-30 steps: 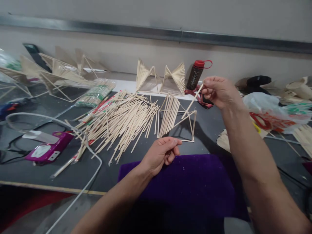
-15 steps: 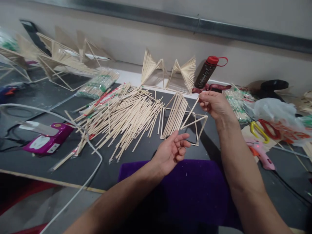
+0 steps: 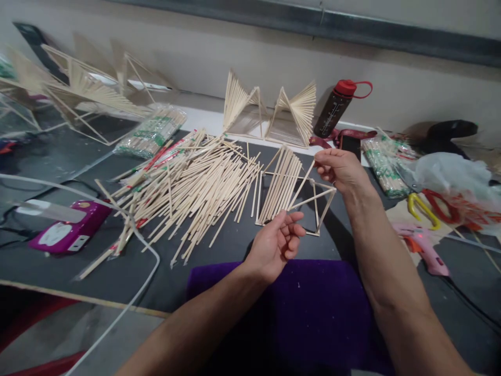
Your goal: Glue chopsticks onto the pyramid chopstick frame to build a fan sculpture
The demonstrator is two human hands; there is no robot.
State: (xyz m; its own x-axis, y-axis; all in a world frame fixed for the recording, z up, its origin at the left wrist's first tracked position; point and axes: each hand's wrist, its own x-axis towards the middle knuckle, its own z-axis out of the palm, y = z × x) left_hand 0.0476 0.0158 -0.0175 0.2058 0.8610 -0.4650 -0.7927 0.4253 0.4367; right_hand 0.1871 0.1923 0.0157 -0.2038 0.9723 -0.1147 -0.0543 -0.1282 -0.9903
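My right hand (image 3: 340, 168) pinches the upper end of a thin wooden stick (image 3: 302, 184) between thumb and fingertips. The stick slants down to my left hand (image 3: 276, 244), where its lower end goes out of sight behind the thumb and index finger. The other fingers of that hand are loosely curled, palm up. Behind both hands stands a small stick frame (image 3: 325, 210) of thin bars. A row of sticks (image 3: 281, 184) leans side by side across its left part, and the held stick lies just right of them.
Loose sticks (image 3: 211, 183) are heaped left of the frame. Finished twisted stick models (image 3: 293, 115) stand along the wall near a red-capped bottle (image 3: 332, 110). A pink glue gun (image 3: 425, 248) lies at right, a purple power strip (image 3: 70, 227) at left. Purple cloth (image 3: 313, 308) covers the near edge.
The view has shifted slightly. Both hands keep nearly the same places at the frame, and the right hand still pinches the stick's upper end.
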